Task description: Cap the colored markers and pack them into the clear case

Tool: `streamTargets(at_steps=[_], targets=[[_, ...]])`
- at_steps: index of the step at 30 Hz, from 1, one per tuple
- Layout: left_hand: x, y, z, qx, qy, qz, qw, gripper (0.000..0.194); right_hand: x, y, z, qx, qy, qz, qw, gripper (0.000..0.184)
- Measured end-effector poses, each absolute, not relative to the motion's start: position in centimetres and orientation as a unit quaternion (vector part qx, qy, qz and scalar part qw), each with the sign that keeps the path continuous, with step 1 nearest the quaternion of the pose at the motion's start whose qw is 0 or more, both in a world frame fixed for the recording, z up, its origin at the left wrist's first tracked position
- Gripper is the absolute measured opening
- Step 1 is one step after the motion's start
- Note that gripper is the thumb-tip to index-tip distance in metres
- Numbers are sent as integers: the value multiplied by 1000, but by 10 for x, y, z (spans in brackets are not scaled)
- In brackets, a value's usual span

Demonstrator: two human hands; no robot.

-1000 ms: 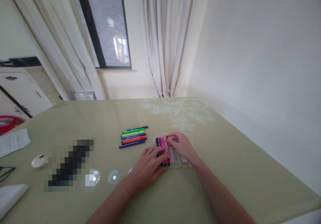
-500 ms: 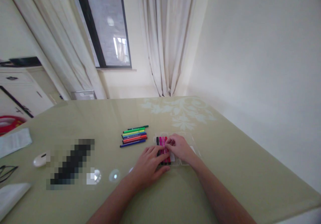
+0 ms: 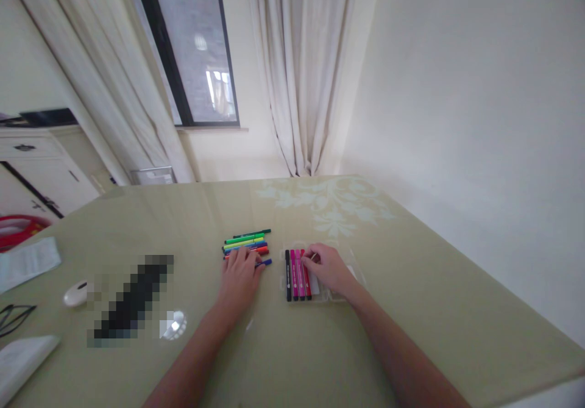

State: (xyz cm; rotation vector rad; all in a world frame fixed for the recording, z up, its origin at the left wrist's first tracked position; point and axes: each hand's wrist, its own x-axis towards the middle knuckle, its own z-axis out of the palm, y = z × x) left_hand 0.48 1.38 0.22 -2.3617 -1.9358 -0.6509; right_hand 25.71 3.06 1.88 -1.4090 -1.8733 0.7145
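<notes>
My left hand (image 3: 240, 277) lies over the near side of a group of coloured markers (image 3: 244, 238), its fingers closing on a dark blue marker (image 3: 265, 263) whose end sticks out to the right. Most of that marker is hidden under the hand. A clear plastic case (image 3: 350, 255) lies open to the right. In its left part a black marker (image 3: 287, 277), pink and magenta markers (image 3: 297, 280) and a red marker (image 3: 307, 283) stand side by side. My right hand (image 3: 326, 266) rests on the case, fingertips pinched at the red marker's upper part.
On the left of the table (image 3: 292, 353) lie a white computer mouse (image 3: 75, 294), a blurred-out dark object (image 3: 134, 301), glasses (image 3: 16, 318) and a pale folded cloth or paper (image 3: 31, 264). A wall (image 3: 479, 121) runs along the right edge.
My left hand has left the case and moved left onto the loose markers. The dark blue marker has shifted slightly right. My right hand stays at the red marker.
</notes>
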Motion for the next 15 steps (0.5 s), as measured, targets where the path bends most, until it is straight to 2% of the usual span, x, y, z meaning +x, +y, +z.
streamTargets(at_steps=[2,6,8,15], targets=[[10,14,3,-767,-602,-222,-26,10,256,30,19,-537,-718,273,347,10],[23,11,9,-733,-565,-310,-217,26,248,25,22,-512,-719,288,371,13],[31,7,12,-721,-526,-358,-276,34,243,21,24,-477,-713,334,390,18],[49,-8,14,-718,-452,-408,-337,38,235,19,29,-413,-641,454,461,30]])
